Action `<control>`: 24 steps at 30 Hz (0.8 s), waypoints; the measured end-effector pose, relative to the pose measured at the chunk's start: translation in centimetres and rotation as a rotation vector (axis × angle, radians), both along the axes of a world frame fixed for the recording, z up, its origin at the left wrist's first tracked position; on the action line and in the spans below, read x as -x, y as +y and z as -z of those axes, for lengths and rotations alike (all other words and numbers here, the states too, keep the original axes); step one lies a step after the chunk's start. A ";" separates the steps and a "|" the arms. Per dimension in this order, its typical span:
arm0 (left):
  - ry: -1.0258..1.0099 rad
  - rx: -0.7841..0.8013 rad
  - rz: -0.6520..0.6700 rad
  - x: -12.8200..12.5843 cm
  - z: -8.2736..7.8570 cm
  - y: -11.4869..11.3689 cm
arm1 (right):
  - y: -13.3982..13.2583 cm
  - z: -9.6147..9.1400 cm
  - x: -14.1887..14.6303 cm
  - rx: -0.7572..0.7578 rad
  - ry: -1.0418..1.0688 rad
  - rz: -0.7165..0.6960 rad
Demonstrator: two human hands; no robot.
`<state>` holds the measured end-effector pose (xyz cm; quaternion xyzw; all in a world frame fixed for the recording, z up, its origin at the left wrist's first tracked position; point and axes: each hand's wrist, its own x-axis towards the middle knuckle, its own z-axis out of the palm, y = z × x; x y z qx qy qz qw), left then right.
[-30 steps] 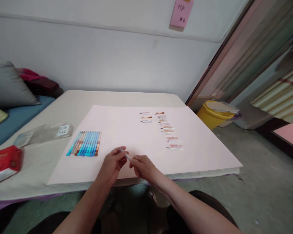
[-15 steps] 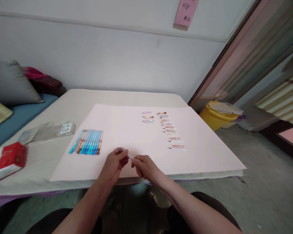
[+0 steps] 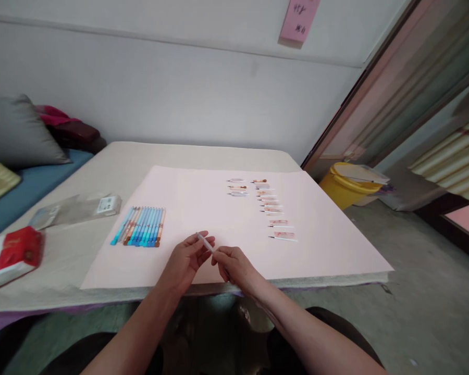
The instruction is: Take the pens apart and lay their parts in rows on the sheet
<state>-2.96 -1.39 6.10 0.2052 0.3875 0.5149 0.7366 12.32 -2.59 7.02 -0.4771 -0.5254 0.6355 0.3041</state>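
Observation:
My left hand (image 3: pixel 187 256) and my right hand (image 3: pixel 233 263) meet above the near edge of a pink sheet (image 3: pixel 203 213). Between their fingertips they pinch a thin white pen part (image 3: pixel 205 242), tilted up to the left. The left fingers are loosened around its upper end; the right fingers are closed on its lower end. A row of blue and orange pens (image 3: pixel 141 227) lies side by side to the left of my hands. Small pen pieces (image 3: pixel 271 208) lie in two columns farther back on the right.
The sheet covers a beige table (image 3: pixel 113 161). On its left lie a clear plastic packet (image 3: pixel 76 208) and a red-and-white pack (image 3: pixel 10 255). Cushions sit on a blue seat at far left. A yellow bucket (image 3: pixel 342 182) stands on the floor at right.
My left fingers have opened slightly, so more of the white pen part shows. Both hands stay at the same spot.

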 end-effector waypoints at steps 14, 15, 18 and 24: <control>0.046 0.076 -0.081 0.0 0.5 0.0 | 0.0 0.1 0.2 -0.023 -0.071 -0.037; 0.045 0.070 -0.070 0.0 0.4 0.0 | 0.0 0.2 0.2 -0.025 -0.070 -0.034; 0.006 0.035 -0.027 -0.1 0.1 0.0 | 0.1 0.5 0.1 -0.030 -0.061 -0.009; 0.004 0.001 -0.007 0.0 0.2 -0.1 | 0.1 0.4 0.0 -0.036 -0.092 -0.029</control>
